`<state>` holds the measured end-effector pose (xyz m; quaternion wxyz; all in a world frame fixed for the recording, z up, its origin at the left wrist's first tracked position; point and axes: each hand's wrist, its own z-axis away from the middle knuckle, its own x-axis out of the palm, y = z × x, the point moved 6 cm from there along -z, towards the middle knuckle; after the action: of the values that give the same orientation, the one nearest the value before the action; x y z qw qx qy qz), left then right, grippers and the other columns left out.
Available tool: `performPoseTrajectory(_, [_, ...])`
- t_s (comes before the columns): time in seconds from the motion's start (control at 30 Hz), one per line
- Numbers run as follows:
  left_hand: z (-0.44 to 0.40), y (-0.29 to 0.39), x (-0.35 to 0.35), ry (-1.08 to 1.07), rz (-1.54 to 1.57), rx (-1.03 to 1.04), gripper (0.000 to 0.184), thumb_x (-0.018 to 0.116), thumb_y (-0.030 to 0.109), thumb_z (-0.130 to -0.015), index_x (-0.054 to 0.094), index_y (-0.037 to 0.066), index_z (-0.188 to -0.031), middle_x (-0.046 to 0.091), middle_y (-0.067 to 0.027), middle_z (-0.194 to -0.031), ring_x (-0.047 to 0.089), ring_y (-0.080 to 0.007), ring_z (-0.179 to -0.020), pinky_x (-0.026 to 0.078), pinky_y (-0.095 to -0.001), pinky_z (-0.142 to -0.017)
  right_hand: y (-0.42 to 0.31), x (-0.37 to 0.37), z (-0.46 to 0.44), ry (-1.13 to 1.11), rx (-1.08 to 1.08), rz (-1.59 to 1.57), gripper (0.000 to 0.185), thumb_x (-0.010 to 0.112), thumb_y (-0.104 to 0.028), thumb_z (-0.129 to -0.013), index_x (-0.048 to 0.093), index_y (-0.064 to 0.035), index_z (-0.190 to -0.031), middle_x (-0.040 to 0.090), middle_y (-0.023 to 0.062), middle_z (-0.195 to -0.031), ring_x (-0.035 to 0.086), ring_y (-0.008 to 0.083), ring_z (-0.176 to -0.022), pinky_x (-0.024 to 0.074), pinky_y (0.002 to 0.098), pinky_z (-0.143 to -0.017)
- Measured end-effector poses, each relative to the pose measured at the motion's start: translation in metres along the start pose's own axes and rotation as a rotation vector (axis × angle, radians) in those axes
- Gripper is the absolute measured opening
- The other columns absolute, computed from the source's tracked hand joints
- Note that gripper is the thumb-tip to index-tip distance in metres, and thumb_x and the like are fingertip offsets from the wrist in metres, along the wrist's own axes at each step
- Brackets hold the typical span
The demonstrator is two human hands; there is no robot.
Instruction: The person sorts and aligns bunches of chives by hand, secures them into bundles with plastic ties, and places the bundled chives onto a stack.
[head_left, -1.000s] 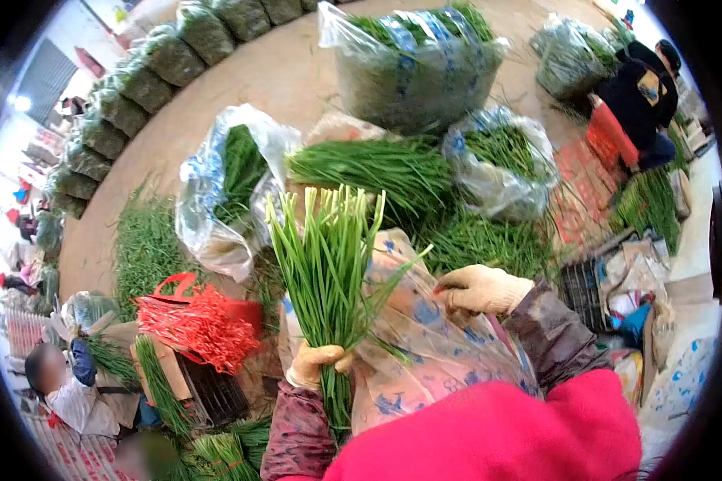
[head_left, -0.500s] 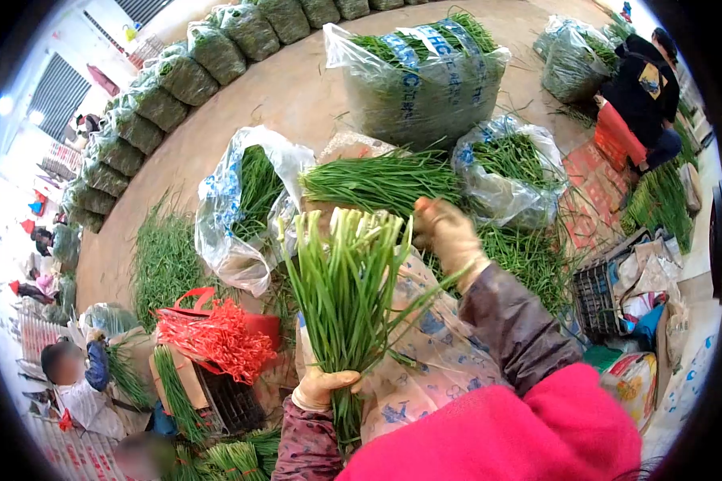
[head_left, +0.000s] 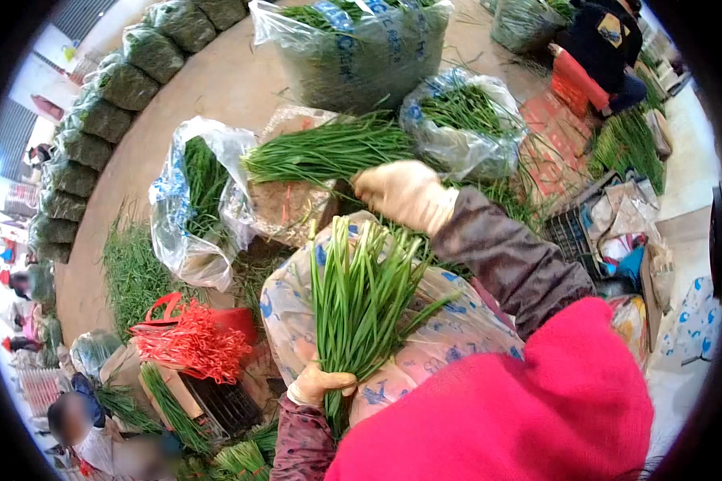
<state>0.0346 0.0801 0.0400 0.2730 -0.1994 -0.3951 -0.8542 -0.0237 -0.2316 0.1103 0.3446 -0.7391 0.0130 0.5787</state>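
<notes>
Left hand (head_left: 319, 385) clamps slender, straight green stalks (head_left: 361, 309); gloved right hand (head_left: 407, 195) curves, grip unclear.

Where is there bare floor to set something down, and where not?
The widest bare floor curves between the row of packed bags and the open bag at left. A smaller, stem-strewn patch lies right of the big bag. Crowded: beside the left hand, with red strands, a crate and green bundles.

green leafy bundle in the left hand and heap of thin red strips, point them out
Green leafy bundle (head_left: 361, 309): head view, middle of its stalks, beyond the left hand (head_left: 321, 384).
Heap of thin red strips (head_left: 194, 343): head view, its middle.
</notes>
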Motion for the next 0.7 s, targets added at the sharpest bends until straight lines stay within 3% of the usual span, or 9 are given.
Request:
performPoseTrajectory(0.1, [0.002, -0.008, -0.004, -0.046, 0.075, 0.007, 0.049, 0.065, -0.005, -0.072, 0.05, -0.004, -0.118, 0.061, -0.0127, -0.08, 0.051, -0.0187, -0.054, 0.04, -0.0306, -0.05, 0.058, -0.022, 0.014, 0.225, 0.217, -0.33, 0.017, 0.061, -0.019, -0.085, 0.068, -0.0072, -0.096, 0.069, 0.0136, -0.086, 0.067, 0.0274, -0.079, 0.0523, 0.0369, -0.072])
performPoseTrajectory(0.13, [0.004, -0.002, 0.001, 0.014, 0.115, 0.074, 0.061, 0.068, 0.001, -0.068, 0.046, -0.005, -0.125, 0.062, -0.019, -0.09, 0.047, -0.0191, -0.05, 0.037, -0.0297, -0.046, 0.062, -0.036, 0.024, 0.201, 0.305, -0.389, 0.017, 0.06, -0.014, -0.09, 0.066, -0.0027, -0.101, 0.068, 0.0026, -0.086, 0.061, 0.0095, -0.069, 0.0504, 0.0245, -0.063])
performPoseTrajectory(0.2, [-0.002, -0.009, -0.014, -0.038, 0.227, 0.15, 0.06, 0.068, 0.005, -0.07, 0.045, -0.006, -0.124, 0.062, -0.0186, -0.087, 0.046, -0.0173, -0.048, 0.035, -0.0294, -0.045, 0.064, -0.049, 0.049, -0.026, 0.549, -0.752, 0.022, 0.059, -0.023, -0.093, 0.066, -0.0052, -0.104, 0.06, -0.0008, -0.072, 0.049, 0.0044, -0.053, 0.0382, 0.0195, -0.048])
performPoseTrajectory(0.33, [-0.006, 0.01, -0.019, -0.145, 0.327, 0.257, 0.056, 0.07, 0.009, -0.074, 0.048, -0.01, -0.121, 0.061, -0.0138, -0.087, 0.044, -0.0145, -0.048, 0.034, -0.0289, -0.045, 0.035, -0.042, 0.109, -0.575, 0.596, -1.055, 0.042, 0.054, -0.038, -0.093, 0.067, 0.0012, -0.1, 0.068, 0.0106, -0.077, 0.057, 0.0101, -0.052, 0.0429, 0.0233, -0.042])
performPoseTrajectory(0.43, [-0.008, 0.025, -0.016, -0.125, 0.332, 0.299, 0.06, 0.072, 0.012, -0.074, 0.048, -0.011, -0.123, 0.057, -0.0081, -0.074, 0.042, -0.0133, -0.049, 0.033, -0.0292, -0.046, 0.011, 0.004, 0.134, -0.93, 0.653, -0.985, 0.045, 0.047, -0.036, -0.098, 0.057, 0.0009, -0.122, 0.069, 0.0129, -0.096, 0.067, 0.0188, -0.07, 0.0537, 0.0287, -0.057])
performPoseTrajectory(0.5, [-0.01, 0.029, -0.015, -0.346, 0.346, 0.417, 0.052, 0.062, 0.008, -0.078, 0.046, -0.011, -0.124, 0.063, -0.0171, -0.096, 0.045, -0.0126, -0.044, 0.032, -0.0294, -0.042, 0.007, 0.044, 0.133, -0.902, 0.565, -1.216, 0.052, 0.046, -0.042, -0.097, 0.049, -0.0031, -0.131, 0.064, 0.0135, -0.112, 0.067, 0.0227, -0.086, 0.0553, 0.0333, -0.067])
performPoseTrajectory(0.57, [-0.004, 0.035, -0.01, -0.273, 0.303, 0.392, 0.053, 0.066, 0.008, -0.076, 0.048, -0.01, -0.122, 0.063, -0.0167, -0.095, 0.046, -0.0129, -0.046, 0.034, -0.0291, -0.042, -0.017, 0.067, 0.115, -0.57, 0.645, -1.733, 0.059, 0.046, -0.056, -0.092, 0.05, -0.0102, -0.129, 0.065, 0.0086, -0.109, 0.063, 0.0207, -0.086, 0.0536, 0.0414, -0.074])
performPoseTrajectory(0.63, [0.004, 0.037, -0.012, 0.067, 0.09, 0.407, 0.052, 0.069, 0.007, -0.073, 0.05, -0.009, -0.118, 0.063, -0.016, -0.092, 0.047, -0.0132, -0.049, 0.035, -0.0276, -0.044, -0.035, 0.096, 0.084, -0.505, 0.641, -2.195, 0.067, 0.04, -0.063, -0.09, 0.05, -0.0098, -0.128, 0.061, 0.0105, -0.116, 0.06, 0.0255, -0.102, 0.049, 0.0514, -0.084])
performPoseTrajectory(0.7, [0.009, 0.047, 0.005, 0.155, 0.093, 0.379, 0.048, 0.071, 0.003, -0.072, 0.052, -0.008, -0.115, 0.063, -0.0137, -0.089, 0.052, -0.0147, -0.054, 0.041, -0.0281, -0.048, -0.029, 0.112, 0.053, -0.138, 0.492, -2.256, 0.073, 0.035, -0.069, -0.088, 0.051, -0.0089, -0.127, 0.061, 0.0122, -0.117, 0.057, 0.0278, -0.107, 0.0462, 0.0513, -0.089])
